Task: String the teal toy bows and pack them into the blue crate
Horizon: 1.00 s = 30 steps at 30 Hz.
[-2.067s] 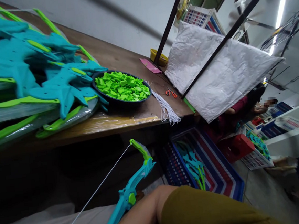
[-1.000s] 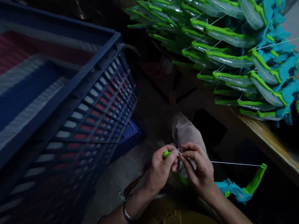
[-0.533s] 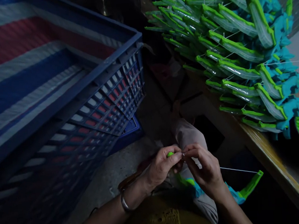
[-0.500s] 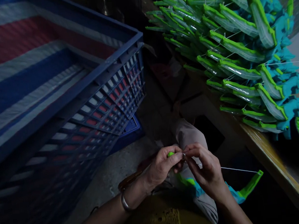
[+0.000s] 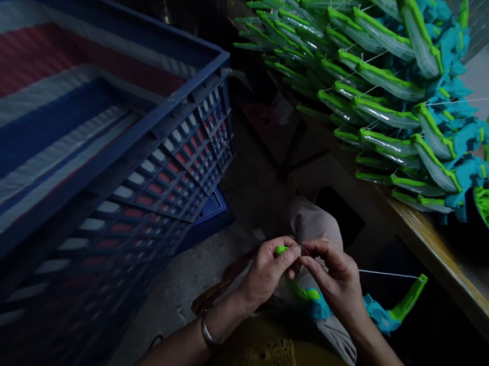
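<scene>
Above my lap, my left hand (image 5: 272, 268) is closed around the green arm of a green and teal toy bow (image 5: 319, 305). The arm's bright green tip pokes out above my left thumb. My right hand (image 5: 335, 274) pinches beside the left thumb tip, on what looks like the end of the bow's white string (image 5: 387, 274). That string runs taut behind the right hand to the bow's other green arm (image 5: 411, 298) on the right. My right hand and wrist hide the middle of the bow, and the fingertips cover the string's end.
A large blue plastic crate (image 5: 156, 136) with a striped liner stands on the left. Many strung green and teal toy bows (image 5: 384, 82) are piled on a wooden table (image 5: 449, 257) at right. Beside them, a dark bowl (image 5: 481, 237) holds small green pieces.
My right fingertips have shifted slightly and now press closer to the left thumb; the small white bit between them is less visible. The view has moved a little.
</scene>
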Available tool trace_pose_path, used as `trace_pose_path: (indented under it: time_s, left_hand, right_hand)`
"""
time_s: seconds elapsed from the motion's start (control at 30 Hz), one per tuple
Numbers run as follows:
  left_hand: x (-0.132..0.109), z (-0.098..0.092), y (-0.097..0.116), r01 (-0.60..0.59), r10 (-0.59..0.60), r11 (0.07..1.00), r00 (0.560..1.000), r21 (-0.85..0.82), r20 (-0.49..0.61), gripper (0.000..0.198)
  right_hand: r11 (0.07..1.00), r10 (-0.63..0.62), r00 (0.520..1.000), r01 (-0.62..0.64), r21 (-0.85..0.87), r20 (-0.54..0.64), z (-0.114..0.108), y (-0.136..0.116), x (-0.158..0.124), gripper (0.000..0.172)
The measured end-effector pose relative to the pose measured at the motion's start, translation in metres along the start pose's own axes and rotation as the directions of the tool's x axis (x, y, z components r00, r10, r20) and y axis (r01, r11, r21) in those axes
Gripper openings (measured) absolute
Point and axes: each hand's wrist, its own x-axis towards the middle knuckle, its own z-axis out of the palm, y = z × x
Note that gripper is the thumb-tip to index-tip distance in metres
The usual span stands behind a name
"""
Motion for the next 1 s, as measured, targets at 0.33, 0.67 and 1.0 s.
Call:
trace_pose_path:
  time_s: [0.33, 0.67, 1.0]
  left_hand:
    - [0.003, 0.006, -0.003, -0.009, 0.004, 0.995, 0.998, -0.095, -0.061, 0.051]
    - [0.005, 0.006, -0.004, 0.031, -0.041, 0.996, 0.992, -0.084, -0.121, 0.056]
    - [0.010, 0.008, 0.009, 0.096, -0.100, 0.991, 0.994, -0.096, -0.042, 0.047]
  right_hand:
    - [0.989, -0.091, 0.989, 0.076, -0.130, -0.116, 0.010, 0.008, -0.004, 0.015]
    - [0.985, -0.052, 0.996, 0.040, -0.167, -0.066, 0.007, 0.008, 0.001, 0.010]
    - [0.943, -0.225, 0.969, 0.244, -0.227, 0.105, 0.003, -0.001, 0.011, 0.023]
